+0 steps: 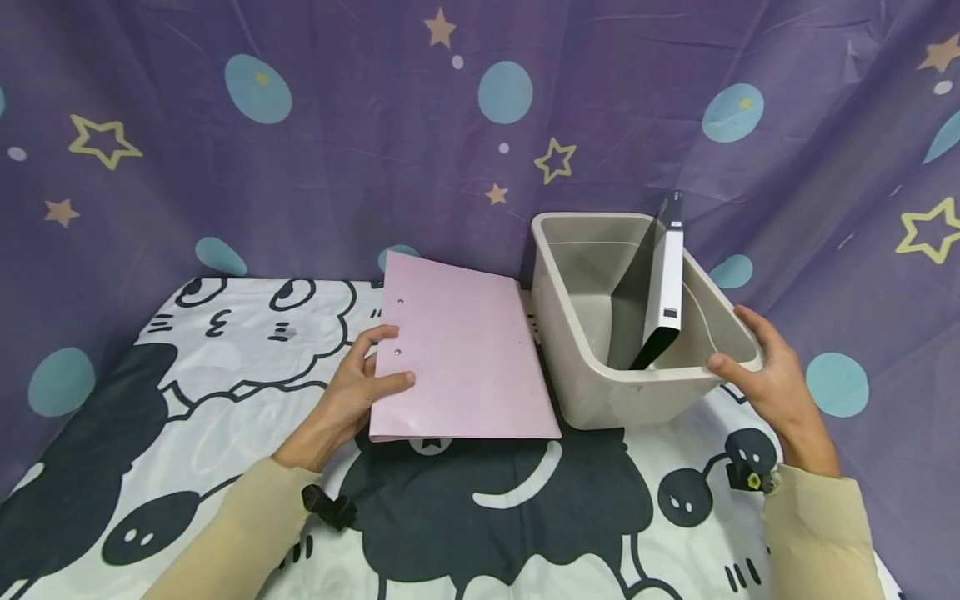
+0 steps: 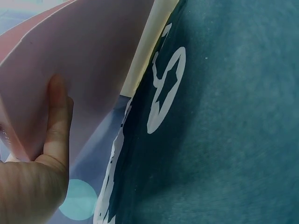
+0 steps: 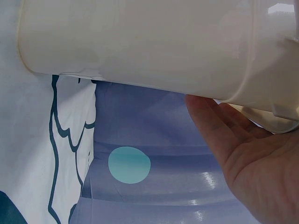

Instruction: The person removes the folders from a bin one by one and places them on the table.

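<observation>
A pink file folder (image 1: 457, 350), with two small rivets by its left edge, lies left of the bin in the head view. My left hand (image 1: 352, 387) pinches that edge, thumb on the upper face. In the left wrist view the thumb lies along the pink folder (image 2: 93, 56), while the other fingers are mostly hidden. My right hand (image 1: 780, 387) grips the near right corner of a beige plastic bin (image 1: 637, 400). Inside the bin a black binder with a white spine (image 1: 666, 279) leans upright. The right wrist view has the hand (image 3: 247, 158) against the bin's wall (image 3: 140, 42).
A cloth with black-and-white cartoon figures (image 1: 255, 342) covers the surface. Behind it hangs a purple curtain (image 1: 360, 150) with stars and blue spots, close to the bin's far side. Small black devices sit at the left wrist (image 1: 330, 507) and right wrist (image 1: 746, 477).
</observation>
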`<state>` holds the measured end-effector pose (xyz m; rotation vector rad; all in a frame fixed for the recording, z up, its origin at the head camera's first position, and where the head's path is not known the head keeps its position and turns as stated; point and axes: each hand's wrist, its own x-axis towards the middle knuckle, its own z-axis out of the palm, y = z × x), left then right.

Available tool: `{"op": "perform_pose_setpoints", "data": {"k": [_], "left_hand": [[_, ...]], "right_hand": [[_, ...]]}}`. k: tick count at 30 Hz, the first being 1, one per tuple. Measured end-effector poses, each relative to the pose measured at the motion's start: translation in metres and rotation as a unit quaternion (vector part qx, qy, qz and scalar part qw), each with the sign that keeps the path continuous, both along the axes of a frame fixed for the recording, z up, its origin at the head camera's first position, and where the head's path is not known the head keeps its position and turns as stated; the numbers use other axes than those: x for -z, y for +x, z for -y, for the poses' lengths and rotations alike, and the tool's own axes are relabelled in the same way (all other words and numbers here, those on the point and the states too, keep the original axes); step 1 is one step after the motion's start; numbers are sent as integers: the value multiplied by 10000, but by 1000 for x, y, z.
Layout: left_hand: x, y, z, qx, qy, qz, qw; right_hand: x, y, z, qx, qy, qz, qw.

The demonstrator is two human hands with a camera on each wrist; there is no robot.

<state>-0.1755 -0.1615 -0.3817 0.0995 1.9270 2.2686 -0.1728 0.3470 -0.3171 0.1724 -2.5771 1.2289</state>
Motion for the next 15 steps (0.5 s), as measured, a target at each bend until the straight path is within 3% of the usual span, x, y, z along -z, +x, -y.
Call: {"op": "perform_pose_setpoints", "data": {"k": [15], "left_hand": [[4,1,-6,85,10,-50,10000]], "right_hand": [[0,1,0,-12,-29,-13,10000]]}}
